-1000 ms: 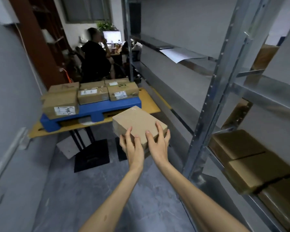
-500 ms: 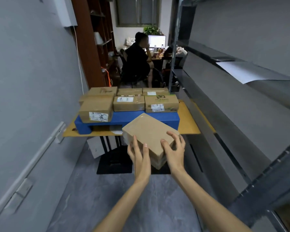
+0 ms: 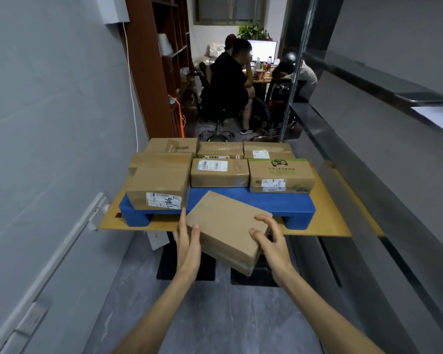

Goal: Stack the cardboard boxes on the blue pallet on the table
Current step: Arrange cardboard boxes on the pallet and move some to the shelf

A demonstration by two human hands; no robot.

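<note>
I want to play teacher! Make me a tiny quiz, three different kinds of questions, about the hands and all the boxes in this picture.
1. True or false: the plain box between the left hand and the right hand already rests on the blue pallet.
2. Pick one. The box with green print sits at the pallet's: A) right side, B) left side, C) middle.
3. Fill in: the blue pallet stands on a yellow ____.

Key
1. False. Both hands hold it in the air, tilted, in front of the pallet.
2. A.
3. Table.
</note>
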